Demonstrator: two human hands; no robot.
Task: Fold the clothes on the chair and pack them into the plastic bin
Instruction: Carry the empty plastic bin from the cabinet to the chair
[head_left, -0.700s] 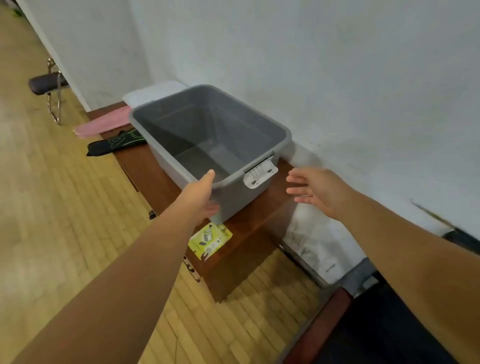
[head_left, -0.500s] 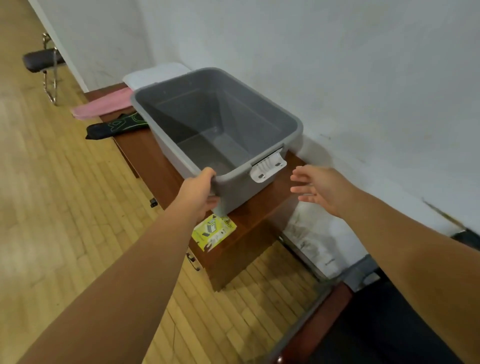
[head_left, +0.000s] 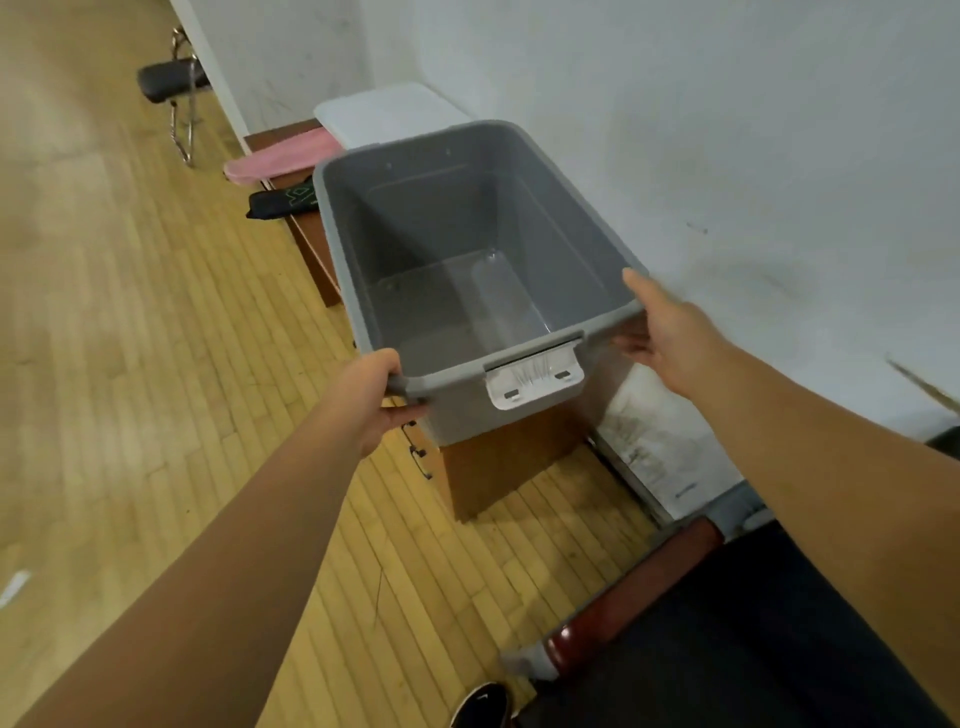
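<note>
Head view: left hand (head_left: 363, 400) and right hand (head_left: 670, 338) each clamp a near corner of the empty grey rectangular plastic bin (head_left: 415, 218), at the near end of the brown wooden cabinet (head_left: 498, 457). Held at one end, it could tip and slip.

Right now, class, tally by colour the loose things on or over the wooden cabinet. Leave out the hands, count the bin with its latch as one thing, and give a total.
Grey: 1, the plastic bin
White: 1, the flat lid
Pink: 1, the folded item
Black: 1, the item with green print
Total: 4
</note>
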